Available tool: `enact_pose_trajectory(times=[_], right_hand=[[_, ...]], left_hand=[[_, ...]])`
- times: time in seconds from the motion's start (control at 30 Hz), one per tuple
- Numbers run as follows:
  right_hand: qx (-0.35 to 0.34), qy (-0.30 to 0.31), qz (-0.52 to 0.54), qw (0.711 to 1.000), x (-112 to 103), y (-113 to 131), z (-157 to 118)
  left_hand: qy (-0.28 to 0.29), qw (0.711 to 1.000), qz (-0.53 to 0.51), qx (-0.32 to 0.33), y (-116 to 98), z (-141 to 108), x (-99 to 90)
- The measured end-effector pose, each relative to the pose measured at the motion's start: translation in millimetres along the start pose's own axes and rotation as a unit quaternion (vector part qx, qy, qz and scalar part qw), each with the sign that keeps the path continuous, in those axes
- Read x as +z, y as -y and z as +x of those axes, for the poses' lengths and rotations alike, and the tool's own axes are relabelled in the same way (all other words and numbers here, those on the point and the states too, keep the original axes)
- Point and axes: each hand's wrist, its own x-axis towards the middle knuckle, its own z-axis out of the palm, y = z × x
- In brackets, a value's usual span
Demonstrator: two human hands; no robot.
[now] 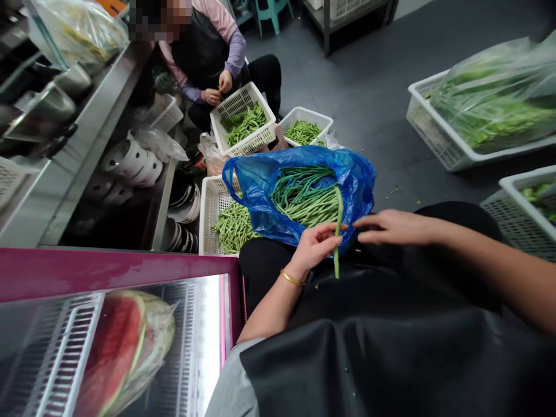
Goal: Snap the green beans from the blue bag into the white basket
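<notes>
A long green bean (339, 215) hangs nearly upright, pinched between the thumb and fingers of my left hand (316, 244), which has a gold bangle at the wrist. Just right of the bean is my right hand (384, 227), its fingers stretched out and holding nothing. In front of both hands a blue plastic bag (260, 197) lies open over my knees. Inside it is a pile of long beans (304, 197), dark green at the back and paler in front. Below and left of the bag, a white basket (208, 217) holds short bean pieces (234, 226).
A co-worker (204, 52) sits opposite, hands together over a tilted white basket (223, 130) of bean pieces. A smaller basket (325, 121) stands beside it. Right are baskets of bagged greens (486, 116). Left are a steel counter (95, 104) and a glass-fronted cooler with watermelon (117, 341).
</notes>
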Motion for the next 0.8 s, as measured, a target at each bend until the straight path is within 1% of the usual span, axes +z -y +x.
enact_pose_trajectory(times=[0.03,0.07,0.1,0.13,0.17,0.2,0.23,0.27,0.3,0.33,0.37,0.4,0.43,0.5,0.53,0.57,0.6,0.63,0.67,0.7,0.77,0.8], right_hand=[[0.017,-0.004,0.111,0.994,-7.3,5.0,4.5],[0.037,-0.006,0.224,0.974,-11.1,10.9,9.9],[0.055,-0.018,0.323,0.945,-11.2,17.3,15.6],[0.069,-0.053,0.397,0.914,-7.7,23.6,21.0],[0.078,-0.091,0.454,0.883,-1.0,29.4,25.6],[0.084,-0.131,0.498,0.853,8.0,34.4,29.0],[0.088,-0.17,0.531,0.826,18.3,38.0,30.8],[0.09,-0.205,0.552,0.803,29.2,40.3,31.3],[0.089,-0.234,0.56,0.79,39.5,41.0,30.8],[0.086,-0.249,0.552,0.791,48.7,40.4,29.8],[0.082,-0.247,0.53,0.807,56.3,38.7,29.1],[0.076,-0.227,0.497,0.834,62.1,36.1,29.1],[0.07,-0.197,0.451,0.868,66.3,33.3,30.0],[0.055,-0.136,0.321,0.936,70.3,27.8,33.9],[0.046,-0.116,0.238,0.963,70.4,25.7,36.1],[0.036,-0.104,0.147,0.983,69.2,24.2,37.7],[0.026,-0.097,0.056,0.993,66.3,23.2,38.2],[0.014,-0.096,-0.027,0.995,61.9,22.4,37.3],[-0.001,-0.105,-0.094,0.99,55.8,21.6,35.1],[-0.017,-0.124,-0.144,0.982,48.5,20.5,31.8],[-0.058,-0.162,-0.207,0.963,32.6,16.7,23.7],[-0.083,-0.165,-0.228,0.956,25.7,13.9,19.9]], left_hand=[[0.009,1.0,0.006,-0.009,1.3,-2.7,1.0],[0.015,1.0,0.009,-0.015,2.9,-4.8,2.1],[0.018,1.0,0.008,-0.017,4.4,-6.4,3.2],[0.013,1.0,0.004,-0.014,5.4,-7.4,3.5],[-0.005,1.0,-0.007,-0.003,5.7,-7.7,2.7],[-0.039,0.999,-0.03,0.012,5.3,-7.2,0.3],[-0.09,0.993,-0.064,0.03,4.4,-5.8,-3.9],[-0.15,0.982,-0.107,0.047,3.3,-3.5,-9.5],[-0.209,0.964,-0.15,0.06,2.4,-0.4,-16.0],[-0.256,0.946,-0.187,0.068,2.2,3.1,-22.3],[-0.282,0.934,-0.209,0.07,3.0,6.8,-27.5],[-0.284,0.931,-0.218,0.064,5.1,10.3,-30.7],[-0.267,0.938,-0.215,0.051,8.5,13.4,-31.2],[-0.215,0.961,-0.173,0.019,18.4,17.4,-25.0],[-0.193,0.972,-0.137,0.005,24.0,18.2,-19.5],[-0.176,0.98,-0.095,-0.006,29.4,18.3,-13.8],[-0.163,0.985,-0.054,-0.012,34.1,17.9,-8.9],[-0.156,0.987,-0.02,-0.013,37.6,17.0,-5.4],[-0.151,0.989,0.003,-0.012,39.9,15.9,-3.8],[-0.143,0.989,0.016,-0.011,40.7,14.4,-4.0],[-0.12,0.992,0.035,0.0,38.6,10.6,-8.1],[-0.101,0.993,0.052,0.007,36.2,8.5,-10.8]])
